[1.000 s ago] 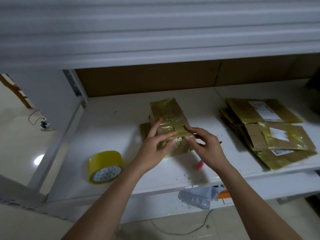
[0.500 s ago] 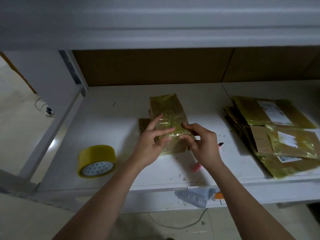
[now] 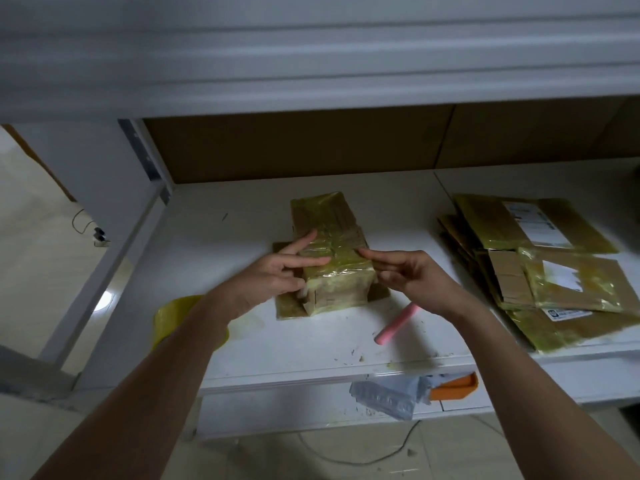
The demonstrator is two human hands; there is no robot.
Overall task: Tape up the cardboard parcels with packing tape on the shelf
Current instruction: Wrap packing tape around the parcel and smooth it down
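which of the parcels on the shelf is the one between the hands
The boxy taped parcel at the shelf's middle, between the left hand and right hand. The flat parcels lie stacked at the right, untouched.

Dim, soft-focus, wide-angle bending at edges

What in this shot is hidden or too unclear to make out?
Head view only:
- Tape roll: mostly behind the left forearm.
- Flat piece under the parcel: mostly covered by it.
- Labels on the right stack: print too small and blurred.
- Left hand: fingertips by the parcel's near corner blurred, contact unclear.
- Lower-shelf items: partly under the shelf edge.
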